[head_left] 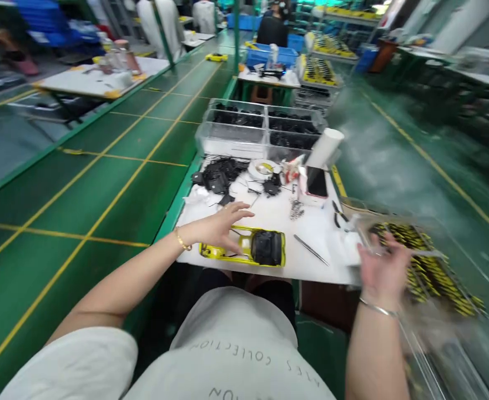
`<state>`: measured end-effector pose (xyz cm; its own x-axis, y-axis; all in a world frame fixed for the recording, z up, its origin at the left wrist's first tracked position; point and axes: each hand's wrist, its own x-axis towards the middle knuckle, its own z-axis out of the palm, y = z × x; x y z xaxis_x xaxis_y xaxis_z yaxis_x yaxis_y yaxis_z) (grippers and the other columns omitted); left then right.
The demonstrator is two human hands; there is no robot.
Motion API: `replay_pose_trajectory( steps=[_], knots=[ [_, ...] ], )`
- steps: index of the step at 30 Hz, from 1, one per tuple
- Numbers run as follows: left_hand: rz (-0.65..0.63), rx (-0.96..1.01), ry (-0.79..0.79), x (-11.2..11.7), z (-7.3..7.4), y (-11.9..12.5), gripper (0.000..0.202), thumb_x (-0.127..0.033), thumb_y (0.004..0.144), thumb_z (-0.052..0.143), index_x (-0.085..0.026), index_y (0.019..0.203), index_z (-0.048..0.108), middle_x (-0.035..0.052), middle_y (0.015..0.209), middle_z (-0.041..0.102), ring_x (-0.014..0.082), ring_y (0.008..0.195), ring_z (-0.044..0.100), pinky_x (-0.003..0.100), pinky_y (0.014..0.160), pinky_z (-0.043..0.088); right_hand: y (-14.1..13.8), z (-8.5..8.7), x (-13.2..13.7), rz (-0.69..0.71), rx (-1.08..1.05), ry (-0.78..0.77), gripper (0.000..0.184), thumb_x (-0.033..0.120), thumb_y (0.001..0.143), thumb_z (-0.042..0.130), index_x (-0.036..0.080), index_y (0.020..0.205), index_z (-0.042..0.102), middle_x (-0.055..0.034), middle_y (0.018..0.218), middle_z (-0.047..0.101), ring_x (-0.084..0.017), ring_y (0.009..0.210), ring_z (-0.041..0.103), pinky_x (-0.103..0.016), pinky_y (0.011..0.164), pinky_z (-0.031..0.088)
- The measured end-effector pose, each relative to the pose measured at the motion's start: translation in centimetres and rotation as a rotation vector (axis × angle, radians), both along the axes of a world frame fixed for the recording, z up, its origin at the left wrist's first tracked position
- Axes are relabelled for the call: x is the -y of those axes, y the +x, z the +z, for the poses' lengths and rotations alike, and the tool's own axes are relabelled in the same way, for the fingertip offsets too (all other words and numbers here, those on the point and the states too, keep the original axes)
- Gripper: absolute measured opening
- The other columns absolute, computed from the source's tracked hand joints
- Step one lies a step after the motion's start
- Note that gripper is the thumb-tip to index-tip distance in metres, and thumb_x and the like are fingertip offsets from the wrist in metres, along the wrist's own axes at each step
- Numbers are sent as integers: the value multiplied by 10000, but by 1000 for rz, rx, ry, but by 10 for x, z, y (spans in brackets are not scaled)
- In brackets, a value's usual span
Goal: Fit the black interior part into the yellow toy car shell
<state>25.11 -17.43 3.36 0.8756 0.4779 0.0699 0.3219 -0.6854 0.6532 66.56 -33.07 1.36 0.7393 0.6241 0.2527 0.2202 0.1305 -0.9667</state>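
The left hand [223, 225] lies open and flat, fingers spread and pointing to the right, palm down over the left part of a yellow toy car body [227, 253]. The fingertips hover at or just touch its upper edge, and nothing is closed in the hand. The car body sits on the white table [277, 219] close to the near edge, its long axis running left to right, parallel to that edge. A black block [267, 248] fills its right end, while the left end tapers toward the wrist. Which end is the nose cannot be told.

The right hand [379, 269] is off the table's right corner, fingers splayed against the near rim of a clear plastic tray [367, 229] stacked with yellow-and-black pieces [429, 272]. Motion blur hides whether it grips the rim or only touches it.

Just right of the car body lie slim tweezers [311, 250], angled down toward the right. Beyond them are black-handled cutters [338, 214] and a small heap of metal bits [296, 208]. Further back sit a phone [317, 181], a tape roll [263, 166], a pile of black parts [219, 173] and a tilted white tube [325, 147]. Past those are clear bins [236, 145] holding more black parts.
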Motion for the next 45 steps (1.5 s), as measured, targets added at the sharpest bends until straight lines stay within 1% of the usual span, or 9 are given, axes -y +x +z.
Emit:
replay_pose_trajectory(
  steps=[2, 4, 7, 9, 13, 16, 19, 39, 45],
  knots=[
    [125, -25, 7, 11, -19, -42, 1170, -613, 582, 854, -194, 1526, 303, 234, 1580, 213, 415, 1487, 164, 604, 1184, 222, -14, 19, 2, -54, -90, 143, 490, 741, 800, 550, 258, 720, 543, -125, 1276, 565, -343, 1132, 568, -509, 705, 477],
    [207, -5, -23, 23, -39, -64, 1181, -562, 598, 863, -163, 1536, 266, 255, 1538, 248, 407, 1461, 237, 593, 1177, 260, -45, 39, -2, 20, -29, 271, 160, 476, 842, 654, 319, 866, 673, -107, 1026, 627, -311, 1089, 587, -560, 878, 457],
    [258, 133, -8, 39, -62, -62, 1036, -432, 694, 820, -161, 1529, 270, 221, 1456, 331, 335, 1396, 364, 504, 1171, 336, -117, 56, -19, 411, -127, 279, 255, 288, 804, 684, 380, 1042, 681, -13, 759, 530, -212, 764, 540, -540, 976, 450],
    [273, 211, 27, 47, -70, -51, 1029, -383, 703, 808, -183, 1539, 243, 201, 1441, 342, 318, 1385, 371, 487, 1166, 354, -163, 53, -37, 715, -226, 234, 46, 356, 807, 675, 315, 826, 666, 6, 662, 437, -190, 692, 484, -502, 928, 471],
    [326, 319, 20, 57, -84, -38, 1095, -436, 686, 829, -202, 1545, 193, 201, 1455, 336, 332, 1401, 348, 532, 1172, 338, -213, 24, -69, 1058, -460, 27, 609, 829, 774, 474, 240, 631, 535, -9, 643, 394, -194, 657, 431, -513, 887, 465],
    [374, 388, -20, 60, -95, -39, 1157, -501, 661, 846, -214, 1549, 163, 212, 1494, 320, 361, 1421, 325, 571, 1184, 302, -220, 4, -77, 1018, -510, -48, 606, 717, 853, 432, 210, 524, 387, 8, 543, 291, -169, 580, 354, -456, 802, 444],
    [352, 434, -20, 61, -101, -40, 1167, -521, 646, 857, -227, 1548, 178, 212, 1506, 323, 370, 1425, 324, 566, 1187, 296, -223, -5, -75, 934, -479, -56, 464, 582, 846, 469, 215, 563, 438, 8, 542, 304, -170, 584, 352, -398, 723, 404],
    [310, 506, 11, 60, -103, -39, 1054, -512, 708, 810, -222, 1535, 224, 216, 1485, 343, 355, 1414, 348, 526, 1175, 327, -229, -15, -67, 862, -363, -92, 299, 524, 828, 518, 249, 720, 563, 7, 585, 396, -201, 677, 435, -431, 869, 402],
    [316, 507, -7, 61, -102, -40, 1041, -499, 706, 815, -223, 1530, 241, 219, 1504, 334, 360, 1429, 338, 529, 1182, 318, -230, -12, -67, 888, -332, -107, 312, 530, 837, 516, 244, 720, 560, 9, 564, 374, -191, 625, 392, -391, 746, 391]
  ],
)
